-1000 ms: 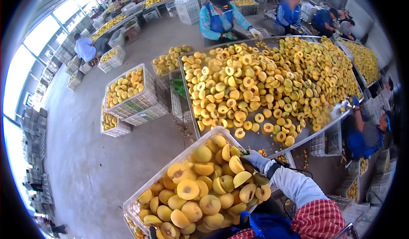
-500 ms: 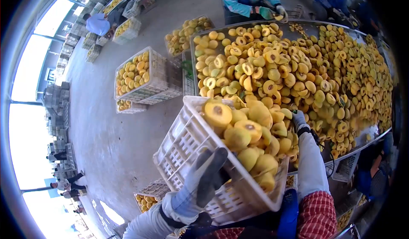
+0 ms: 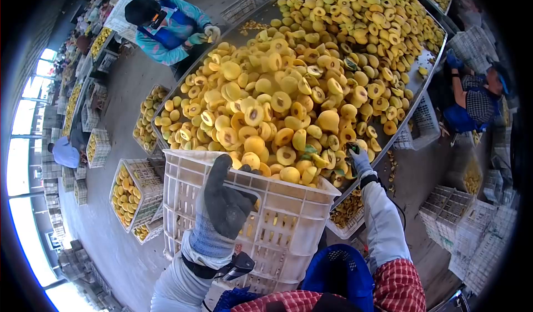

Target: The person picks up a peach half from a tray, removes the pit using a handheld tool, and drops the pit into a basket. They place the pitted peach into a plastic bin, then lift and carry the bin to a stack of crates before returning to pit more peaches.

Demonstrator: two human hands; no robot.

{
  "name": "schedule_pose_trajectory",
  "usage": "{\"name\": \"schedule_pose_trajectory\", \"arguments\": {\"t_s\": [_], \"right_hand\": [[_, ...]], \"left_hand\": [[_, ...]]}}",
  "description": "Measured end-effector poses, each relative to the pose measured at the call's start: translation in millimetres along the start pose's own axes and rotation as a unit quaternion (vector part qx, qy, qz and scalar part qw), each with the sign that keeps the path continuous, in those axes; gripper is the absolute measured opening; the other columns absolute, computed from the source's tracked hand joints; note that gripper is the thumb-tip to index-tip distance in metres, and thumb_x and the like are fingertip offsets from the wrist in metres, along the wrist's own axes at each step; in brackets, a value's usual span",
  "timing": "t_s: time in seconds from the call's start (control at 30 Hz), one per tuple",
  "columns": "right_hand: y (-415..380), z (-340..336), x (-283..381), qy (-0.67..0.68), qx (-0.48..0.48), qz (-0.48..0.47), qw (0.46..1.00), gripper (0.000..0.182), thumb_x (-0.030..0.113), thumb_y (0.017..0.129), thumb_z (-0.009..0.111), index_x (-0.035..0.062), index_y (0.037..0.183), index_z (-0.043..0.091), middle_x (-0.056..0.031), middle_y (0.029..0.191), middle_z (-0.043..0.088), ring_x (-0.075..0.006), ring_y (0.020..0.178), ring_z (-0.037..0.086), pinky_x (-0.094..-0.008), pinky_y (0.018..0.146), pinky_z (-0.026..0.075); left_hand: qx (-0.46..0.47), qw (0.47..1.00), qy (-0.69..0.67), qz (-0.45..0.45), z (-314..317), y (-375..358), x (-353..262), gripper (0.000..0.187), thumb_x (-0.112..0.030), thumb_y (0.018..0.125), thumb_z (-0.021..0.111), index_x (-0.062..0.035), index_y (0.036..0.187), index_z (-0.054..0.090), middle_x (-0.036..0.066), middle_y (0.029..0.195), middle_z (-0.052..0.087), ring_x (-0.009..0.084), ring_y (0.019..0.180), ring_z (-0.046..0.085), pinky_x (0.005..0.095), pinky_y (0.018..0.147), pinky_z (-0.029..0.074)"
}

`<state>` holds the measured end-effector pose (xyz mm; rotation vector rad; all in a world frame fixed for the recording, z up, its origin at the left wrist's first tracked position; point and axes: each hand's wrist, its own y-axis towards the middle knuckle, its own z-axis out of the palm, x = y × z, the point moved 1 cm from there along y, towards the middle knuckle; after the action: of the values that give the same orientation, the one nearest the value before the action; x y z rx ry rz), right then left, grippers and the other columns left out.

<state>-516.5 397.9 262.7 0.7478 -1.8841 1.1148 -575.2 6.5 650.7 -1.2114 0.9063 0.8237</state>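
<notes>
A white plastic crate [image 3: 280, 215] is tipped toward the table, its open side against a heap of halved yellow peaches [image 3: 261, 92]. My left hand [image 3: 226, 206], in a grey-and-dark glove, grips the crate's near side at the handle opening, fingers partly hidden. On the right, my gloved right hand [image 3: 362, 163] is beside the crate's far right corner, at the edge of the peaches. Its fingers are curled around something small and dark that I cannot make out. Many peach halves show brown pit hollows, and some lie cut side down.
The peaches lie on a metal-topped table [image 3: 415, 83]. A co-worker [image 3: 172, 31] in a patterned jacket stands across it; another person [image 3: 474, 98] is at the right. Filled crates [image 3: 126, 195] stand on the floor at left, stacked crates [image 3: 463, 223] at lower right.
The crate has tipped forward and its peaches have spilled onto the heap. My view has turned right. My left hand still grips the crate, and my right hand remains near its far corner.
</notes>
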Motion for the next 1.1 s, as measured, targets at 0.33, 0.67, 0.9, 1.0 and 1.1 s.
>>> {"name": "schedule_pose_trajectory", "arguments": {"t_s": [0.33,0.67,0.9,1.0,1.1], "right_hand": [[-273,61,11,-0.070,0.015,-0.031,0.997,0.040,0.020,0.079,0.063,0.0057,0.116,0.056,-0.0209,0.095,0.065,-0.0349,0.091,0.063,-0.0389,0.077,0.050],[-433,103,-10,-0.154,0.214,0.145,0.954,0.078,0.030,0.071,0.072,0.0101,0.137,0.034,-0.0217,0.120,0.055,-0.0354,0.108,0.056,-0.0390,0.092,0.045],[-400,112,-35,0.121,0.001,0.052,0.991,0.059,0.022,0.073,0.071,0.0047,0.124,0.047,-0.0184,0.106,0.060,-0.0312,0.095,0.060,-0.0363,0.080,0.049],[-371,79,43,0.045,-0.085,-0.099,0.990,0.056,0.022,0.072,0.075,0.0010,0.118,0.051,-0.0121,0.092,0.063,-0.0221,0.081,0.063,-0.0318,0.070,0.050],[-320,74,87,0.177,-0.032,-0.077,0.981,0.053,0.013,0.072,0.076,0.0022,0.118,0.052,-0.0054,0.085,0.062,-0.0080,0.069,0.058,-0.0239,0.059,0.047]], "left_hand": [[-0.005,0.988,-0.151,-0.027,-24,-119,-48,0.045,-0.027,0.097,0.040,0.0011,0.133,0.040,0.022,0.129,0.050,0.0325,0.122,0.048,0.0476,0.104,0.037],[-0.322,0.932,-0.025,0.167,-176,-258,198,0.074,-0.049,0.095,0.039,-0.0008,0.145,0.015,0.018,0.148,0.019,0.0292,0.135,0.025,0.0461,0.111,0.023],[-0.184,0.773,0.438,0.420,-50,-179,145,0.066,-0.042,0.095,0.038,-0.0065,0.144,0.013,0.018,0.148,0.015,0.0304,0.132,0.027,0.0426,0.108,0.025],[-0.237,0.768,0.427,0.415,0,-103,100,0.055,-0.035,0.097,0.036,-0.0089,0.142,0.021,0.019,0.146,0.022,0.0298,0.127,0.035,0.0382,0.106,0.031],[-0.382,0.767,0.429,0.287,51,-12,40,0.046,-0.028,0.098,0.033,-0.0112,0.141,0.029,0.020,0.143,0.029,0.0292,0.122,0.042,0.0338,0.103,0.036]]}}
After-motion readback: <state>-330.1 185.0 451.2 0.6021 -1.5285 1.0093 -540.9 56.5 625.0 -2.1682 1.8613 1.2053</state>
